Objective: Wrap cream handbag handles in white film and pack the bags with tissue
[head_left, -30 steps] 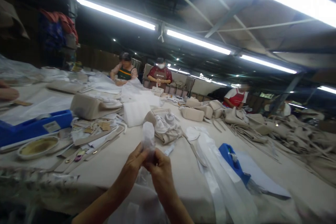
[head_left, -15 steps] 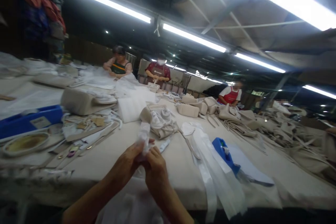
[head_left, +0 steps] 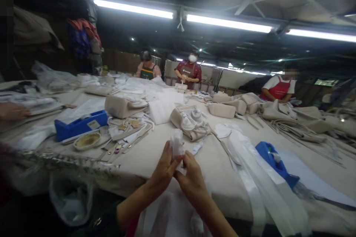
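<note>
White and crumpled, a small bundle [head_left: 177, 142] is held upright in the middle of the scene, over the near part of the table [head_left: 139, 166]. Its left side is gripped by the left hand [head_left: 166, 164], with the fingers closed around it. Its low right side is pinched by the right hand [head_left: 191, 172], with the fingers bent. What is inside the bundle cannot be told. Below the hands, something thin and white [head_left: 172, 203] is seen at the near edge.

Just past the bundle, a beige bag [head_left: 176, 119] is set down, with white stuffing [head_left: 189, 121] on it. To the right, long white strips [head_left: 258, 168] are draped over the near edge, and a blue tape holder [head_left: 267, 155] is placed beside them. To the left, another blue tape holder [head_left: 78, 126] is seen, with a small round dish [head_left: 87, 141] just on its near side.

Farther off, a boxy beige bag [head_left: 116, 107] is laid on the left, and more bags [head_left: 221, 110] are bunched on the right near a pile of straps [head_left: 292, 129]. At the far left, another person's hand [head_left: 13, 112] is rested on some cloth. Across the far side, three people are seen in aprons: green [head_left: 147, 72], brown [head_left: 187, 72] and red [head_left: 279, 88].
</note>
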`<state>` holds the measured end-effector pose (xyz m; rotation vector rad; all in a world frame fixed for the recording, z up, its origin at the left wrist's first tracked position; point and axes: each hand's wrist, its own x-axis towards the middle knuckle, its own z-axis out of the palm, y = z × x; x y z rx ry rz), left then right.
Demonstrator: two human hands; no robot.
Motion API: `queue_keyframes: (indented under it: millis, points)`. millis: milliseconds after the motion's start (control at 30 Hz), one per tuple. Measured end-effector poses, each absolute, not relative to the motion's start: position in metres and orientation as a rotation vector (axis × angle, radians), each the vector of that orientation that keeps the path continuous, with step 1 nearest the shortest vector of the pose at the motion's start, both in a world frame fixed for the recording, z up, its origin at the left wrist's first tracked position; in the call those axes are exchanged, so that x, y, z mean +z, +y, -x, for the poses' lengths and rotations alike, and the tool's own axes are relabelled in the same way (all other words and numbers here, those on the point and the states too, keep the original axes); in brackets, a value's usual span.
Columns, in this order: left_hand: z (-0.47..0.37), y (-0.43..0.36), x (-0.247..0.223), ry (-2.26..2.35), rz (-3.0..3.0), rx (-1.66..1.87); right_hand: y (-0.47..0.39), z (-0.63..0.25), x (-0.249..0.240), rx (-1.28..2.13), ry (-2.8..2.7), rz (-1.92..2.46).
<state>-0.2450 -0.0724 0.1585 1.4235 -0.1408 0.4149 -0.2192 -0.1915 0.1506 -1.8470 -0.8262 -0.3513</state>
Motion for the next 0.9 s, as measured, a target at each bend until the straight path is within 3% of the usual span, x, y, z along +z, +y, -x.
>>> queue_keyframes:
  millis: [100, 267, 433, 600, 800, 900]
  points:
    - [0.248, -0.077, 0.151, -0.112, -1.456, 0.418, -0.192, 0.224, 0.147, -0.271, -0.741, 1.817]
    - [0.255, -0.077, 0.156, -0.031, -1.300, 0.116, -0.195, 0.228, 0.137, -0.480, -1.042, 1.838]
    - [0.254, -0.080, 0.154, -0.103, -1.452, 0.405, -0.194, 0.233, 0.142, -0.099, -0.676, 1.783]
    - [0.252, -0.076, 0.156, -0.011, -1.100, 0.017, -0.194, 0.233, 0.133, -0.516, -0.999, 1.817]
    - [0.253, -0.082, 0.140, 0.046, -1.363, 0.339, -0.198, 0.233, 0.132, 0.155, -0.567, 1.704]
    - [0.254, -0.081, 0.140, 0.037, -1.225, 0.087, -0.199, 0.231, 0.126, -0.060, -0.717, 1.749]
